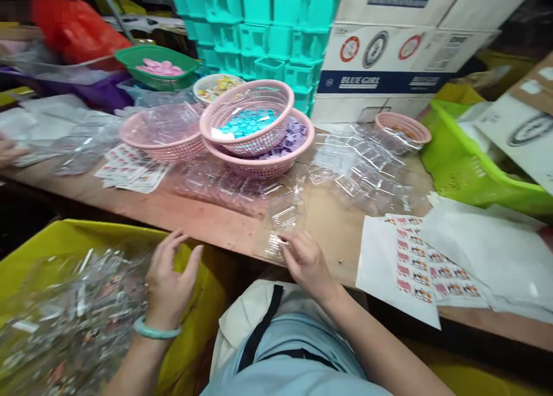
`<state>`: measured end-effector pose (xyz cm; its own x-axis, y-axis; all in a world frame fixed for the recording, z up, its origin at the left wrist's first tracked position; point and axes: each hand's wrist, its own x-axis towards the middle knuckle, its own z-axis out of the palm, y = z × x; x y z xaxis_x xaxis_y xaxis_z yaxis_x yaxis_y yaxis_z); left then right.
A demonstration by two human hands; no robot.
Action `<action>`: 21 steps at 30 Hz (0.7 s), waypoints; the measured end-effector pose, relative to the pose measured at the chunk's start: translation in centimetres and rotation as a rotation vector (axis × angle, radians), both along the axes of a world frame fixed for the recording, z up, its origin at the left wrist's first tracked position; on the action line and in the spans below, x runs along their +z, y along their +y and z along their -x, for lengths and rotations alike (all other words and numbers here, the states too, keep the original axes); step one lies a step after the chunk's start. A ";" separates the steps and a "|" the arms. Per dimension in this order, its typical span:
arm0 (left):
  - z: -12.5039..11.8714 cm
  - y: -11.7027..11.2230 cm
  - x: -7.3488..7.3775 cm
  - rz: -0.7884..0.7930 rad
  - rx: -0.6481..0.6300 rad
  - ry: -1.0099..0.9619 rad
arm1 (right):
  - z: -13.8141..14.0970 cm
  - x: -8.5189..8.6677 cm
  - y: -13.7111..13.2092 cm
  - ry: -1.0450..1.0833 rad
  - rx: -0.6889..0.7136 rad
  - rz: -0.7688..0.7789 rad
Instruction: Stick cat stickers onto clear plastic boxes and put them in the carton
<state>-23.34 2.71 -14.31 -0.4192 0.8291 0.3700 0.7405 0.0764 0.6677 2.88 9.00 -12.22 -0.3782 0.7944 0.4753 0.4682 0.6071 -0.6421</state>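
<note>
My left hand, with a pale green bangle at the wrist, is raised over the edge of a yellow bin. Its fingers are spread and hold nothing. Many filled clear plastic packs lie inside that bin. At the table's front edge, my right hand has thumb and forefinger pinched on the near end of a clear plastic shell. Glare and blur hide what is in the shell. Just beyond it lie more clear shells on the brown tabletop.
Pink baskets with blue and purple pieces stand mid-table. Loose clear shells and printed sticker sheets lie at right, beside a lime-green basket. Turquoise crates and cartons rise behind. Another person's hand shows at far left.
</note>
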 end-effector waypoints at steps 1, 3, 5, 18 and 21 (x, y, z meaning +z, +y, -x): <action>-2.3 1.8 0.8 -0.008 -0.163 -0.054 | -1.3 0.4 0.1 -0.004 -0.089 0.010; -6.8 5.0 2.0 -0.076 -0.362 -0.077 | -4.0 0.7 -0.3 -0.056 -0.191 0.014; -11.0 7.1 2.8 -0.184 -0.457 -0.071 | -7.2 0.6 -1.4 -0.188 -0.213 -0.002; -28.3 4.6 1.8 0.915 -0.871 -1.581 | -16.0 -1.8 -9.1 -0.348 -0.623 -0.098; -29.2 4.1 1.6 0.919 -0.787 -1.667 | -14.5 -1.3 -8.2 -0.250 -0.524 -0.057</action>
